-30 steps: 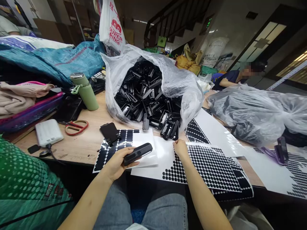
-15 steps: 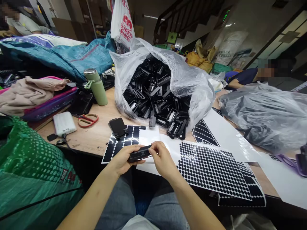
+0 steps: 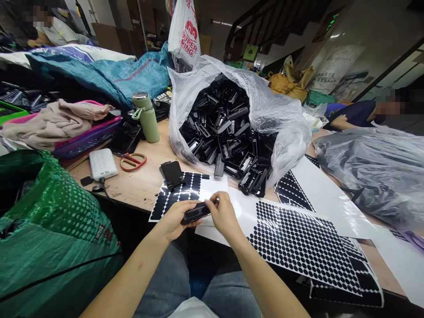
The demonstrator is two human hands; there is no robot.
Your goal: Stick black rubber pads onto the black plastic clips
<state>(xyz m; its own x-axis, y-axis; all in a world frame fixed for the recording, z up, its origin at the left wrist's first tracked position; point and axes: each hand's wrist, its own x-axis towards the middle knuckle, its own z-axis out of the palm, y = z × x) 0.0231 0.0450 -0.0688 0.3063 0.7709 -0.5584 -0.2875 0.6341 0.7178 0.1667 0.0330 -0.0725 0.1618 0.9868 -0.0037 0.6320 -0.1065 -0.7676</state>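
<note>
Above my lap, at the table's front edge, my left hand (image 3: 175, 217) grips a narrow black plastic piece (image 3: 194, 213) with a patterned top face. The fingers wrap round its left end, thumb along the upper side. My right hand (image 3: 222, 215) is closed in a pinch at the other end of the piece, its fingertips touching it; whether a small sticker is between them is hidden. Beneath and beyond the hands lie a sheet of black rounded stickers (image 3: 183, 194) and a sheet of black round dots (image 3: 298, 240). A folded black holder (image 3: 172, 174) rests on the first sheet's far edge.
A clear plastic bag (image 3: 281, 119) full of black plastic pieces (image 3: 225, 119) opens toward me. Left are red-handled scissors (image 3: 133, 162), a white power bank (image 3: 103, 164), a green bottle (image 3: 147, 119) and a green woven sack (image 3: 66, 229). A co-worker's arm (image 3: 347, 121) shows at right.
My view has turned slightly left, so the table and its things sit further right in the picture. Both hands keep hold of the black piece; the right fingertips have shifted slightly along its end.
</note>
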